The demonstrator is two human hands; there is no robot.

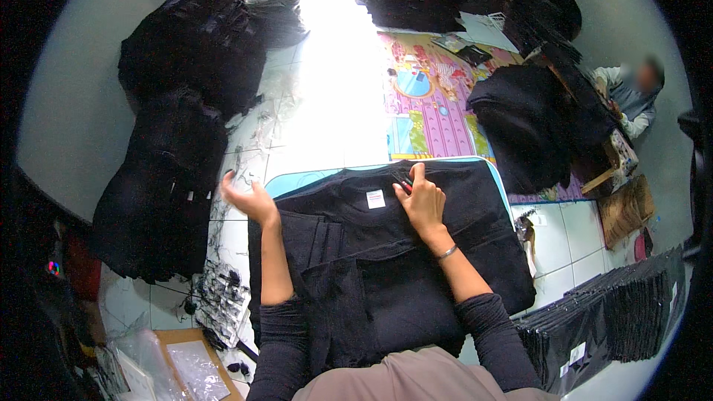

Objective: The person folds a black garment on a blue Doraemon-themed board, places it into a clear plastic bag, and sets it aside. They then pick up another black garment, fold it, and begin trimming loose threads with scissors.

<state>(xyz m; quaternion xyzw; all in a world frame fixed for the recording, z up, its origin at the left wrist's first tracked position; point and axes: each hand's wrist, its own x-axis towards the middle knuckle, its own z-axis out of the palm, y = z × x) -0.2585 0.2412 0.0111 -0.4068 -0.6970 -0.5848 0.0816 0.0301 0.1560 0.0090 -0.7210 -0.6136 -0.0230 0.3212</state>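
A black T-shirt [386, 234] lies spread over a light blue board [301, 178] in front of me, with a white label at its neckline and folds of black cloth toward me. My left hand [251, 199] is raised off the garment's left edge, fingers apart and nothing in them. Over the shirt, right of the label, my right hand [423, 200] is closed round small red-handled thread snips [405, 184]. The index finger points away from me, and the palm hides most of the snips. A bracelet circles that wrist.
Tall heaps of black garments [186, 52] stand at the left, with more black cloth [520, 126] at the right. Packed black garments [601, 312] are lined up at lower right. Thread scraps [223, 289] litter the tiles. A colourful mat [431, 104] lies ahead; another person [631, 100] sits far right.
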